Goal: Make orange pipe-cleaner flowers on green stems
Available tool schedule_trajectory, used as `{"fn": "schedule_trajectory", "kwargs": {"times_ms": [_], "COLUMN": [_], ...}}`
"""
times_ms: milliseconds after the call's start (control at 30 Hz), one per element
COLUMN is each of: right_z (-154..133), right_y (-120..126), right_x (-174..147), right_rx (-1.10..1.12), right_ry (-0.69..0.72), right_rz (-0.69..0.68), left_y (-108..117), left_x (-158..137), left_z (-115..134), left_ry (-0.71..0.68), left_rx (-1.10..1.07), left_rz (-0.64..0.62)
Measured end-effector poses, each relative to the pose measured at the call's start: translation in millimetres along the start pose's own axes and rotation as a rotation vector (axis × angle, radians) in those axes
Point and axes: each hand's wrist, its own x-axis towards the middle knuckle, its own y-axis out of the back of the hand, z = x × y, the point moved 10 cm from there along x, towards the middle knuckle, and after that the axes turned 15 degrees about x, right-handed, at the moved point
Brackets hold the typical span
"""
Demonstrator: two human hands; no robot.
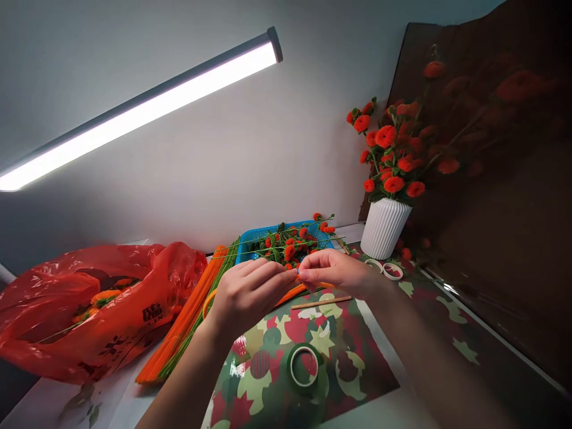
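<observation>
My left hand [257, 290] and my right hand [333, 271] meet fingertip to fingertip above the table, both closed in a pinch. An orange pipe cleaner [207, 302] curves out beside the left hand, and a bit of orange shows under the right fingers. The exact spot between the fingertips is mostly hidden. Just behind the hands is a blue basket [243, 241] filled with small orange-red pipe-cleaner flowers [289, 250] on green stems. Below them, a roll of green tape [304, 366] lies on the patterned mat [277, 333]. A thin wooden stick [322, 302] rests close by.
Bundles of orange and green pipe cleaners [174, 333] lie at left, next to a red plastic bag [134, 316] with orange flowers inside. A white ribbed vase [385, 229] of orange flowers stands at back right, near two tape rings [392, 272]. A lit tube lamp [179, 98] hangs above.
</observation>
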Motion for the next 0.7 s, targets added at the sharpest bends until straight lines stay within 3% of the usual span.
{"fn": "schedule_trajectory", "kwargs": {"times_ms": [133, 200, 367, 467, 500, 567, 633, 700], "right_z": [-5.2, -11.2, -38.0, -55.2, -57.5, -58.3, -54.5, -48.5], "right_y": [1.5, 1.4, -17.5, -37.9, -41.2, -37.0, -23.1, -11.2], "right_x": [-1.4, -4.5, -20.2, -30.7, -32.2, -31.8, -28.9, -26.5], "right_rx": [-0.044, -0.144, -0.582, -0.937, -1.013, -1.017, -0.865, -0.684], "right_ry": [0.033, 0.081, 0.307, 0.501, 0.533, 0.526, 0.452, 0.373], "right_rz": [0.088, 0.143, 0.221, 0.25, 0.264, 0.303, 0.338, 0.34], "left_y": [-3.6, -8.1, -38.4, -56.2, -56.8, -43.7, -14.8, 5.2], "left_x": [3.0, 3.3, -13.5, -25.9, -25.9, -17.9, -4.9, 2.2], "left_z": [-7.6, -17.1, -39.1, -36.8, -37.2, -44.2, -41.5, -22.1], "left_ry": [0.091, 0.213, 0.607, 0.735, 0.73, 0.652, 0.473, 0.245], "left_rx": [-0.101, -0.199, -0.609, -0.849, -0.84, -0.621, -0.261, -0.024], "left_rz": [-0.046, -0.097, -0.368, -0.51, -0.506, -0.369, -0.134, 0.027]}}
